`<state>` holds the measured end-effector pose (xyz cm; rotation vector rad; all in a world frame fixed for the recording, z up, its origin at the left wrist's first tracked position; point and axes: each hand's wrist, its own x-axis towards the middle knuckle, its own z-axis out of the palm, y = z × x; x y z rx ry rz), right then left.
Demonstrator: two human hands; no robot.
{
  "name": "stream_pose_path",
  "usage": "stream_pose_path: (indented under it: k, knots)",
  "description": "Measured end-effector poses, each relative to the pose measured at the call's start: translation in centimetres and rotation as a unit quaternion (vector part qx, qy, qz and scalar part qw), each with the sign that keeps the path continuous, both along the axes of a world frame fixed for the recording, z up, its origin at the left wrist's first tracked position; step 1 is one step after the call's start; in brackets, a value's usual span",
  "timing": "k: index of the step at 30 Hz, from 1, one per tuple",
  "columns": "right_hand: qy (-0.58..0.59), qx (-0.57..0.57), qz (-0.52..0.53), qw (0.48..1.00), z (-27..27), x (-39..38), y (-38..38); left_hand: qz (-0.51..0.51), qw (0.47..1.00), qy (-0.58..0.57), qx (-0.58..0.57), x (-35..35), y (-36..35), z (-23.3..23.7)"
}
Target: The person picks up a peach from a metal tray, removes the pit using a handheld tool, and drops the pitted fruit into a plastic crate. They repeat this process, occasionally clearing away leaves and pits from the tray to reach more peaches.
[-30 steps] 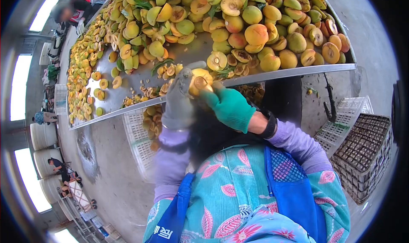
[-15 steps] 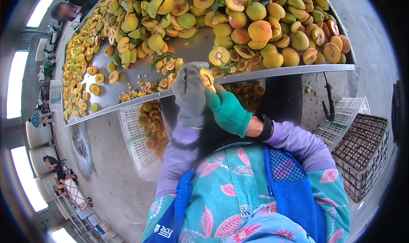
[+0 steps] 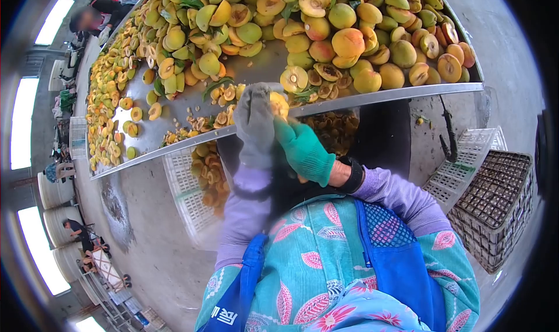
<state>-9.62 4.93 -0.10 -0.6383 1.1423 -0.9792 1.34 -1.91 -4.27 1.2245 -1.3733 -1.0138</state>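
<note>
My left hand (image 3: 255, 122), in a grey glove, is closed around a yellow peach half (image 3: 279, 105) just over the table's front rim. Pressed close against that fruit is my right hand (image 3: 307, 153), in a green knitted glove with the fingers curled. A small tan bit shows below the green glove, but what the right hand grips is hidden. Peach halves and whole peaches (image 3: 348, 43) are heaped on the metal table (image 3: 174, 108) beyond my hands. Several cut pit pieces (image 3: 224, 118) lie along its near edge.
Below the rim stands a white plastic crate (image 3: 185, 183) beside fruit pieces (image 3: 208, 178). At right are another white crate (image 3: 466, 160) and a dark crate (image 3: 492, 207) on the floor. Other people (image 3: 81, 233) are far off to the left.
The view has shifted slightly, so the table and crates sit a little further left. The peach half has turned a little in my left hand, and both hands remain together at the rim.
</note>
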Motion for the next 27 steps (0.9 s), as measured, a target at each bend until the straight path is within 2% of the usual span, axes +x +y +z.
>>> stream_pose_path:
  k: [1, 3, 5, 6, 8, 9, 11, 12, 14, 17, 19, 20, 22, 23, 24, 25, 27]
  knots:
    - [0.010, -0.002, 0.002, 1.000, -0.3, 0.0, 0.2, 0.010, 1.000, 0.001, -0.003, -0.5, 0.4, 0.4]
    - [0.013, -0.047, -0.021, 0.999, -2.2, 0.7, 0.5, 0.017, 0.996, 0.088, -0.002, -1.4, 0.7, 0.1]
    - [0.003, -0.139, -0.063, 0.988, -5.0, 2.0, 0.4, 0.006, 0.989, 0.150, -0.010, -1.5, 1.1, 0.5]
    - [-0.049, -0.047, -0.003, 0.998, -3.6, 1.0, 0.2, -0.027, 0.989, 0.143, 0.013, -1.2, 1.0, 0.8]
    - [-0.152, 0.138, 0.117, 0.972, 0.3, -1.5, 0.2, -0.093, 0.986, 0.124, 0.062, -0.1, 0.8, 1.4]
    - [-0.139, 0.122, 0.116, 0.976, 0.2, -1.4, 0.1, -0.111, 0.993, 0.037, 0.023, 0.3, 0.3, 1.5]
    - [-0.109, 0.092, 0.119, 0.983, -0.5, -1.1, 0.2, -0.174, 0.983, -0.026, 0.041, 0.9, -0.5, 3.0]
    - [-0.223, 0.104, 0.135, 0.960, -0.7, -1.1, 0.3, -0.204, 0.976, -0.057, 0.047, 1.1, -1.0, 3.5]
    - [-0.441, 0.127, 0.163, 0.873, -0.8, -1.1, 0.4, -0.271, 0.958, 0.035, 0.086, 1.0, -1.7, 3.8]
    - [-0.584, 0.050, 0.164, 0.794, -0.2, -0.4, 0.6, -0.308, 0.936, 0.116, 0.128, 0.2, -1.2, 6.7]
    - [-0.658, 0.042, 0.239, 0.713, -0.4, -1.1, -0.2, -0.135, 0.943, 0.259, 0.158, 0.5, -0.2, 4.6]
    - [-0.689, 0.039, 0.277, 0.668, -0.5, -1.6, -0.6, -0.044, 0.929, 0.329, 0.167, 0.8, 0.4, 3.8]
    - [-0.652, 0.073, 0.269, 0.705, -0.9, -2.9, 0.2, 0.124, 0.935, 0.295, 0.154, 4.9, 3.0, 4.1]
    - [-0.624, 0.102, 0.259, 0.730, -1.8, -3.9, 0.6, 0.141, 0.959, 0.217, 0.119, 9.6, 3.4, 1.8]
    - [-0.596, 0.129, 0.248, 0.753, -2.8, -4.9, 0.8, 0.219, 0.955, 0.162, 0.116, 9.2, 4.1, 4.7]
    - [-0.538, 0.184, 0.226, 0.791, -3.8, -5.6, 1.0, 0.209, 0.926, -0.230, 0.212, 14.9, 3.0, 2.4]
    - [-0.455, 0.212, 0.165, 0.849, -3.8, -5.9, 1.4, 0.151, 0.935, -0.315, 0.066, 12.2, 1.7, 3.1]
